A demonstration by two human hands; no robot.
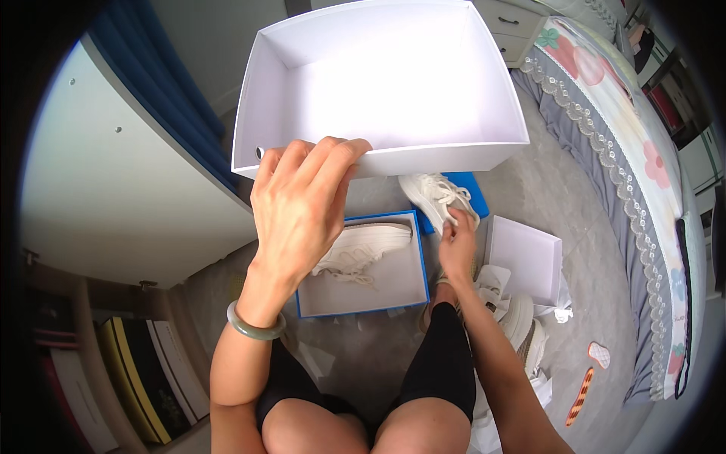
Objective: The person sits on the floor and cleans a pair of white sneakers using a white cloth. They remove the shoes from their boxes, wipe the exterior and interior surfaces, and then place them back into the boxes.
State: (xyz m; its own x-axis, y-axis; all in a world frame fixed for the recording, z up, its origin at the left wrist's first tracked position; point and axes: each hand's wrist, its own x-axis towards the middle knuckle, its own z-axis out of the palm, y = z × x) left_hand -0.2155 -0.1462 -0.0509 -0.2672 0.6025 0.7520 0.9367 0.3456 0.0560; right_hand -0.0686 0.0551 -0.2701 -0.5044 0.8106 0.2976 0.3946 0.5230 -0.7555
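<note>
My left hand [300, 210] grips the near wall of a white cardboard box [385, 85], held up with its hollow side facing me. Nothing is seen inside it. A white lace-up sneaker [437, 196] is in my right hand [458, 247], pinched at its near end. Behind that shoe lies a blue box lid or box [468, 193], partly covered. Below the raised box, on the floor, a blue-edged shoebox [391, 298] with a pale inside holds another white sneaker [368, 244] lying on its side. My left forearm and hand hide part of that box.
At right are a white box lid [524, 255], several white shoes [519, 318], crumpled paper [561, 315], an orange-and-black striped strip [579, 397] and a small white pad [599, 355]. A bed [612, 113] stands right; a cabinet door [125, 170] and shelf of boxes [147, 374] stand left.
</note>
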